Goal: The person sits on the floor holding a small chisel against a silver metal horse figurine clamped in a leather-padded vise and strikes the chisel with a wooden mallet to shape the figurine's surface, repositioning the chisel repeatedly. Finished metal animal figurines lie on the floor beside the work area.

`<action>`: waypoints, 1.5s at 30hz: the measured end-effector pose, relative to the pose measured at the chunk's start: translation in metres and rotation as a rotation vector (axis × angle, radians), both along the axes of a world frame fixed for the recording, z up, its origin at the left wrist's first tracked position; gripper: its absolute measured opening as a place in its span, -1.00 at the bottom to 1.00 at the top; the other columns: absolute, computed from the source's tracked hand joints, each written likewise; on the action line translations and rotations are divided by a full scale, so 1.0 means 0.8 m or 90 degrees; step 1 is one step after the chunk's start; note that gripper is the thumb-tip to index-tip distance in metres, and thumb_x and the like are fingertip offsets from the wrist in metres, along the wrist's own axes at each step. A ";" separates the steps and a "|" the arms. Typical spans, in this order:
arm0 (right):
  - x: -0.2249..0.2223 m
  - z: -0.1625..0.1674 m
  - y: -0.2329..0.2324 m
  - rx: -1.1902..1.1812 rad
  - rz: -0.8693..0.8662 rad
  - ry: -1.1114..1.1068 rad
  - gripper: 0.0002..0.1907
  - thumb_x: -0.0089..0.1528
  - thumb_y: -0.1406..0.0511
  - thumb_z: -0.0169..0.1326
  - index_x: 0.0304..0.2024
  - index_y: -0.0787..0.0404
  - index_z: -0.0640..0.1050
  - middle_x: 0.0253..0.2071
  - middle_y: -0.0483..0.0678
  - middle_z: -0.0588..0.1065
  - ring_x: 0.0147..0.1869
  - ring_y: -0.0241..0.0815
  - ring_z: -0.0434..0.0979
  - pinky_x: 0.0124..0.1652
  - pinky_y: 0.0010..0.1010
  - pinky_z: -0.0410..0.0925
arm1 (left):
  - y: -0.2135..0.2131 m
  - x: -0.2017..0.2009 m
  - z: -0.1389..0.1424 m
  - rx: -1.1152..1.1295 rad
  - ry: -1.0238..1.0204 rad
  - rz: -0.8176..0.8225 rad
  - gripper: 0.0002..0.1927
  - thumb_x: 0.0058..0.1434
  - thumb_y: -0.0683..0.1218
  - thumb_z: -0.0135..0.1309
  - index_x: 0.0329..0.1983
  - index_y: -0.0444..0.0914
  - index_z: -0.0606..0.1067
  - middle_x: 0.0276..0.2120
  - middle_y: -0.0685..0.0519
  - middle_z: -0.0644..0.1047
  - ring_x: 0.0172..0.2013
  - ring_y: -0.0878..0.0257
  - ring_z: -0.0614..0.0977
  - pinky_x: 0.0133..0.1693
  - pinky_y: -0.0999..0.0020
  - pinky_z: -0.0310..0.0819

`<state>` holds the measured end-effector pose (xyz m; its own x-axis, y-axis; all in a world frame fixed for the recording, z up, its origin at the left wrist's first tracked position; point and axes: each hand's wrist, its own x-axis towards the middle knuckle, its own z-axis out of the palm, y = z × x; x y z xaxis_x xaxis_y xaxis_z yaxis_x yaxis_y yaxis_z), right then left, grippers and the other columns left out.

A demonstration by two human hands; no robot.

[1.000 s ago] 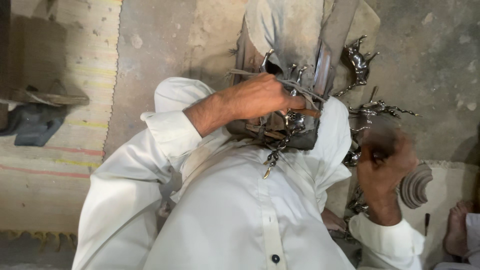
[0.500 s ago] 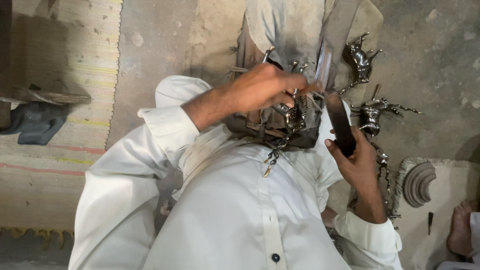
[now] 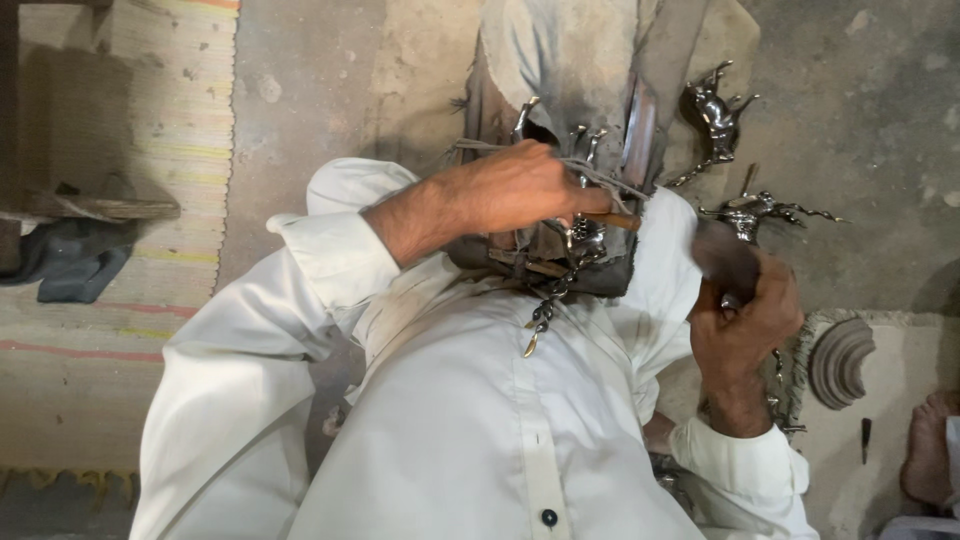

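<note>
Down and out swings the right hand, its dark mallet-like tool blurred, off the work since half a second ago. Left hand stays clamped on a thin punch against the metal figurine in his lap. Mid-strike, I'd say; the next blow needs that punch steady.

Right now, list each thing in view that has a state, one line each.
Left hand: closed on a thin tool, pressed to the clamped figurine.
Right hand: fisted around a dark mallet, raised, blurred.
Clamped metal figurine: bound by cord against the wooden block.
Horse figurine: lying loose on the floor.
Second figurine: lying loose beside the mallet.
</note>
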<state>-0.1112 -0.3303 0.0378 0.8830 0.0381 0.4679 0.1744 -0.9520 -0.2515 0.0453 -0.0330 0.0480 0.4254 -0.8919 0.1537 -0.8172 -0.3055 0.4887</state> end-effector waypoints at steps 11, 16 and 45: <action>0.026 0.053 0.003 -0.141 0.080 0.176 -0.44 0.00 0.43 0.24 0.10 0.22 0.55 -0.17 0.12 0.54 -0.09 0.24 0.57 -0.16 -0.03 0.37 | 0.024 -0.020 -0.028 -0.270 0.060 0.143 -0.79 0.33 -0.23 0.14 0.01 -0.25 0.47 -0.12 -0.03 0.67 -0.12 0.15 0.77 -0.23 0.29 0.66; 0.056 0.064 0.004 -0.064 0.074 0.336 -0.57 0.13 0.35 0.31 0.05 0.18 0.56 -0.31 0.09 0.53 -0.27 0.15 0.56 -0.25 -0.09 0.34 | 0.019 -0.069 -0.059 -0.497 0.205 0.414 -0.68 0.33 -0.20 0.27 0.06 -0.33 0.44 -0.14 -0.10 0.64 -0.12 0.13 0.78 -0.10 0.33 0.74; 0.090 0.151 0.027 -0.180 0.174 0.134 -0.67 0.13 0.45 0.27 -0.05 0.22 0.56 -0.26 0.07 0.52 -0.19 0.09 0.54 -0.11 -0.15 0.37 | 0.021 -0.045 -0.040 -0.336 0.145 0.235 -0.44 0.02 -0.43 0.05 0.13 -0.28 0.47 -0.13 -0.09 0.65 -0.16 0.12 0.75 -0.23 0.26 0.65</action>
<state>-0.0390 -0.3087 0.1585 0.8974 0.3840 0.2171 0.4021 -0.9145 -0.0443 0.0092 -0.0165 0.0158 0.7610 -0.5123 0.3981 -0.5638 -0.2185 0.7965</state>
